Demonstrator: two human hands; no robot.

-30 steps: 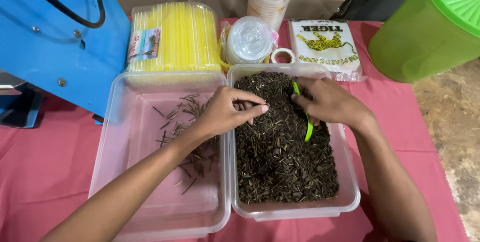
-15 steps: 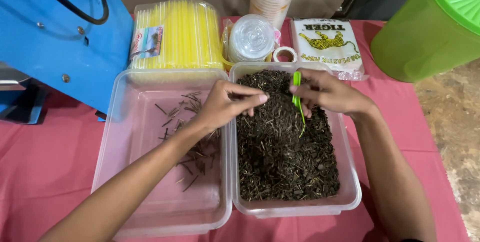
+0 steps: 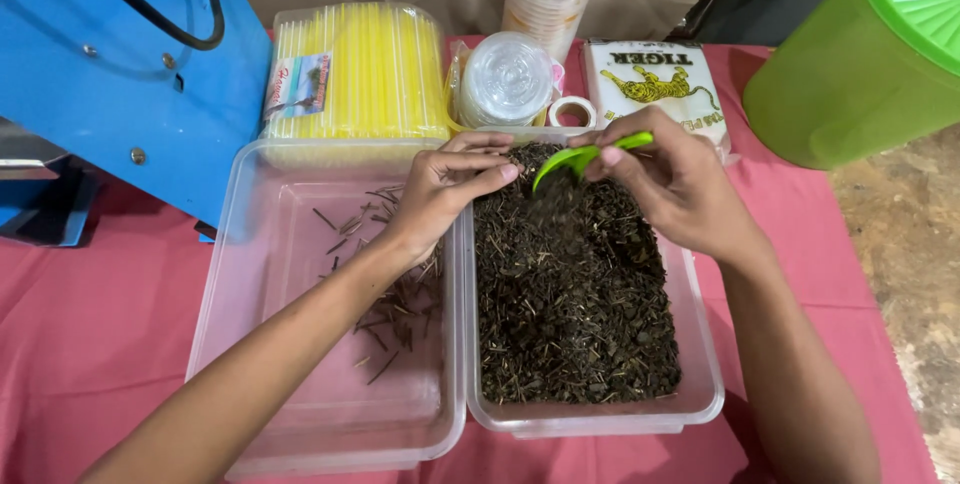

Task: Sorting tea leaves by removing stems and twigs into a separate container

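Green plastic scoop (image 3: 585, 154) being held over a tub of dark dried leaves.

From the head view, the right hand (image 3: 680, 189) is pinching the scoop's handle between thumb and fingers, holding the scoop tilted above the far end of the right-hand clear tub (image 3: 700, 344), which is lying filled with dark leaf bits (image 3: 570, 294). The left hand (image 3: 445, 189) is reaching across at nine o'clock of the scoop, fingers curled and tips pressed together; whether it is holding a bit I cannot tell. Under its wrist the left clear tub (image 3: 260, 274) is holding a scatter of thin stalks (image 3: 395, 289). At twelve o'clock of the tubs a pack of yellow straws (image 3: 360, 69), a stack of clear lids (image 3: 505, 79) and a white packet (image 3: 655, 84) are sitting on the red cloth (image 3: 90, 324); a green jug (image 3: 860, 54) is standing at two o'clock.
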